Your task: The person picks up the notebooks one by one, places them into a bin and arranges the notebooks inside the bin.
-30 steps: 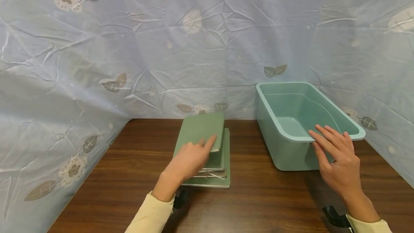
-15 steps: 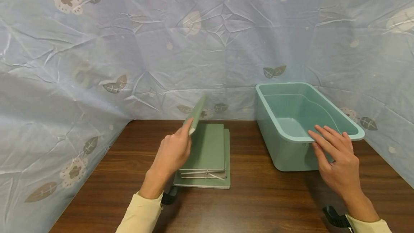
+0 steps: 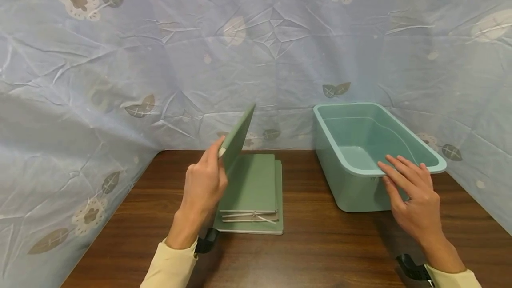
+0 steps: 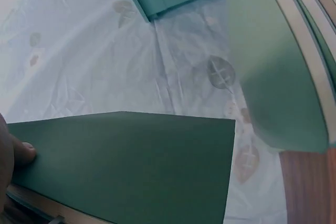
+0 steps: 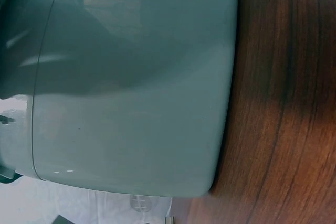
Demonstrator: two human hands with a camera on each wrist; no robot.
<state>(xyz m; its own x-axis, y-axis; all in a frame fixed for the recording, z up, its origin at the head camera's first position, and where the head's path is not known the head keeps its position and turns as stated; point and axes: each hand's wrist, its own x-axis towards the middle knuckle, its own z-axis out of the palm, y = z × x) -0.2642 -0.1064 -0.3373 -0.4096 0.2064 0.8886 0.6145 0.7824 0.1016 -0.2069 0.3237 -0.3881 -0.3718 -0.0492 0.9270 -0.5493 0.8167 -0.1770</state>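
Note:
In the head view my left hand (image 3: 204,186) grips a thin green hardcover book (image 3: 236,139) by its near end. The book is raised and tilted on its edge over the left side of a stack of green books (image 3: 254,183). Its dark green cover fills the lower part of the left wrist view, with my thumb (image 4: 23,151) pressing on it. White string with a small bow shows at the stack's near side. My right hand (image 3: 416,199) rests on the near rim of a teal plastic bin (image 3: 340,181), fingers extended over the edge and thumb outside.
The bin stands at the right on a brown wooden table (image 3: 312,252), its inside bare where it shows. A pale floral sheet (image 3: 200,57) hangs behind the table and along both sides. Each wrist carries a black strap.
My left hand has lifted the top book off the stack, tipped it up on edge and drawn it left. The lower books are now exposed. My right hand stays at the bin rim.

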